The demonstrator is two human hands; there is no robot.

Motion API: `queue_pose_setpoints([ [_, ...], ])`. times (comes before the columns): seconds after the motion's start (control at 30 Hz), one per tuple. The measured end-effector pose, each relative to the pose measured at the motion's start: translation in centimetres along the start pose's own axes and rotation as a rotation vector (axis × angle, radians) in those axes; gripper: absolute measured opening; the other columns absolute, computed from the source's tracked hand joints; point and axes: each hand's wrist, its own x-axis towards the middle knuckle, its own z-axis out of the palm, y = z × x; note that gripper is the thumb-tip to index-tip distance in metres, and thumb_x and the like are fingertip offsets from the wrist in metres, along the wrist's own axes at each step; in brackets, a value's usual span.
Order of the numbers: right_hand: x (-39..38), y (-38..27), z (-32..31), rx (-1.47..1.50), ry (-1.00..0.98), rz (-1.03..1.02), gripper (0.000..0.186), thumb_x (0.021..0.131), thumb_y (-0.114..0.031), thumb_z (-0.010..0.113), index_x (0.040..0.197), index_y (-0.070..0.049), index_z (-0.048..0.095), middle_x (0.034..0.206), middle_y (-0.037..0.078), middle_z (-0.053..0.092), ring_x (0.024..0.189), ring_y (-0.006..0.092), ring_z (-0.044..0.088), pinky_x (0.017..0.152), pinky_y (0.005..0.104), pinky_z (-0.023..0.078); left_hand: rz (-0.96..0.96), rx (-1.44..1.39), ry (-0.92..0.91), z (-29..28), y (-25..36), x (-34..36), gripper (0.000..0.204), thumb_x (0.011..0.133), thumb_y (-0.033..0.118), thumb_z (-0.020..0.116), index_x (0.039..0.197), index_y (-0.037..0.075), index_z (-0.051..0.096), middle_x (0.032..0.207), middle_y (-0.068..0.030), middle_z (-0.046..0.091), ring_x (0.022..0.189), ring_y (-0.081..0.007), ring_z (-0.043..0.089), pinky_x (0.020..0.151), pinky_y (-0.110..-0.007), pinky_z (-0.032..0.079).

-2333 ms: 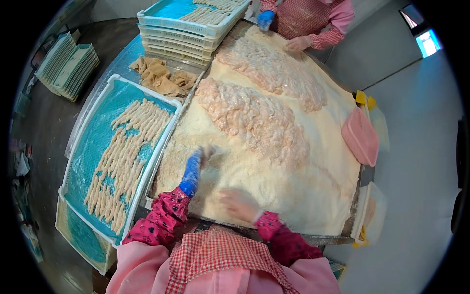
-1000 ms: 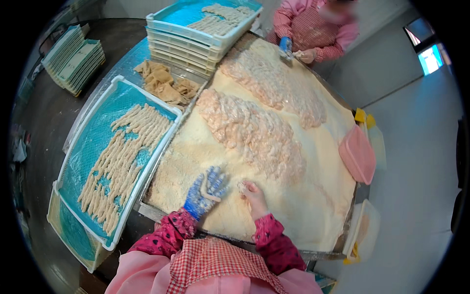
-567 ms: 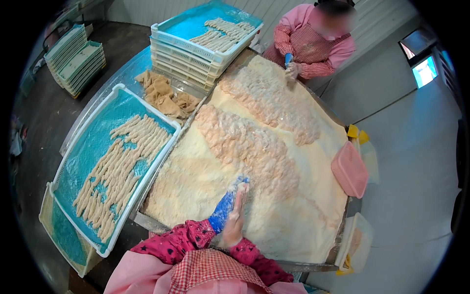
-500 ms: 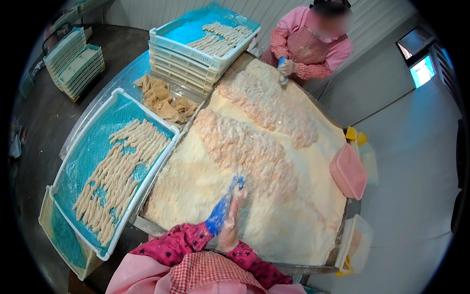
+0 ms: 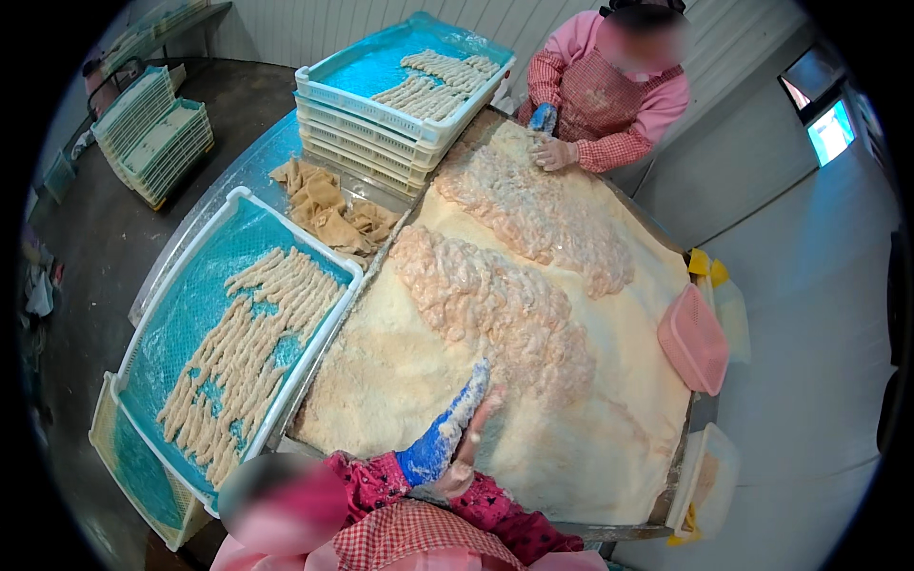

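Note:
My left hand point(image 5: 443, 433), in a blue glove dusted white, is raised with straight fingers held together over the powder bed point(image 5: 352, 400). My right hand point(image 5: 471, 443), pale and powdery, lies alongside it, palm toward palm; what is between them is hidden. Just beyond them is a mound of wet, pink flesh pieces point(image 5: 495, 305); a second mound point(image 5: 533, 214) lies farther back. At the left, a white tray point(image 5: 347, 276) with a blue mesh liner holds several rows of coated strips point(image 5: 243, 371).
A co-worker point(image 5: 609, 95) has both hands at the far edge. Stacked trays point(image 5: 362, 143) and tan cloths point(image 5: 328, 209) lie at the back left, more trays point(image 5: 148, 143) beyond. A pink basket point(image 5: 690, 338) and a translucent bin point(image 5: 700, 476) sit along the right edge.
Earlier my hands were apart, a pale strip in my left palm; they have since come together and moved forward. The view has shifted. The co-worker's hands have moved slightly left.

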Motion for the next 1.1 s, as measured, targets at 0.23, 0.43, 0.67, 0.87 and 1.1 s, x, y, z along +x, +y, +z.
queue_pose_setpoints([
  [0.23,1.8,3.4,1.6,-0.140,-0.236,0.033,0.077,0.088,-0.054,0.023,0.139,0.002,0.008,0.145,0.020,0.009,0.135,0.0341,0.004,0.108,0.0451,0.001,0.099,-0.129,0.275,-1.4,-0.6,2.3,0.087,0.080,0.046,0.054,0.138,-0.003,0.012,0.146,-0.0155,0.011,0.135,-0.0238,0.011,0.108,-0.035,0.006],
  [0.43,12.3,11.5,1.1,-0.492,-0.131,-0.024,0.051,0.081,-0.020,0.056,0.125,0.001,0.040,0.121,0.022,0.046,0.114,0.0351,0.042,0.097,0.0415,0.032,-0.355,-1.201,0.687,-10.1,1.1,0.6,0.052,0.093,0.035,0.037,0.131,0.000,0.033,0.135,-0.0155,0.036,0.125,-0.0239,0.035,0.106,-0.031,0.026],
  [0.67,19.4,17.7,-1.2,-0.832,-0.231,-0.065,0.026,0.063,-0.002,0.065,0.087,-0.006,0.054,0.078,0.012,0.057,0.081,0.0314,0.054,0.070,0.0412,0.043,-0.014,-0.062,0.884,-37.5,0.7,2.8,0.051,0.093,0.036,0.039,0.128,-0.001,0.034,0.127,-0.0142,0.042,0.118,-0.0222,0.040,0.102,-0.031,0.032],
  [0.87,20.2,16.3,-0.6,-0.753,-0.354,0.109,0.024,0.063,0.002,0.063,0.085,-0.003,0.053,0.075,0.008,0.053,0.071,0.0197,0.054,0.063,0.0294,0.044,-0.449,-0.299,0.713,-50.0,-0.1,-0.8,0.064,0.091,0.048,0.036,0.132,-0.001,0.032,0.134,-0.0147,0.037,0.125,-0.0237,0.032,0.106,-0.035,0.026],
  [1.1,19.5,15.5,-2.8,-0.294,-0.020,0.339,0.019,0.065,-0.001,0.060,0.084,-0.004,0.056,0.069,0.006,0.057,0.064,0.0166,0.056,0.059,0.0263,0.045,-0.377,-0.016,0.845,-44.1,0.0,1.6,0.058,0.091,0.044,0.038,0.134,0.004,0.032,0.139,-0.0107,0.030,0.130,-0.0203,0.025,0.107,-0.036,0.020],
])
